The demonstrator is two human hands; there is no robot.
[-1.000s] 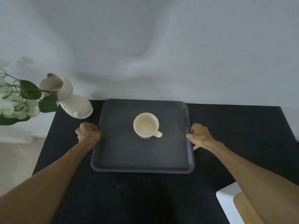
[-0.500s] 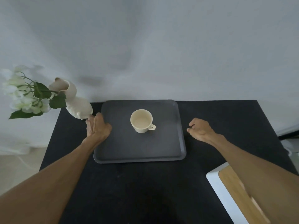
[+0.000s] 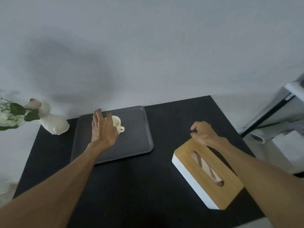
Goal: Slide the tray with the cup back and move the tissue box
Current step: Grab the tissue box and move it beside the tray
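Note:
A dark grey tray (image 3: 136, 140) lies at the back of the black table (image 3: 131, 186), close to the wall. A cream cup (image 3: 117, 123) stands on it, partly hidden by my left hand (image 3: 102, 129), which hovers over the tray with fingers spread and holds nothing. A white tissue box with a wooden lid (image 3: 205, 171) lies at the front right, a tissue showing in its slot. My right hand (image 3: 203, 133) is curled into a loose fist just past the box's far end, holding nothing.
A cream vase (image 3: 51, 119) with white flowers and green leaves (image 3: 11, 114) stands at the table's back left corner, next to the tray. A grey-white piece of furniture (image 3: 279, 116) stands beyond the table's right edge. The wall rises right behind the table.
Both hands have let go of the tray. My left hand moved from the tray's left rim to over the cup. The view swung right, bringing the whole tissue box into sight.

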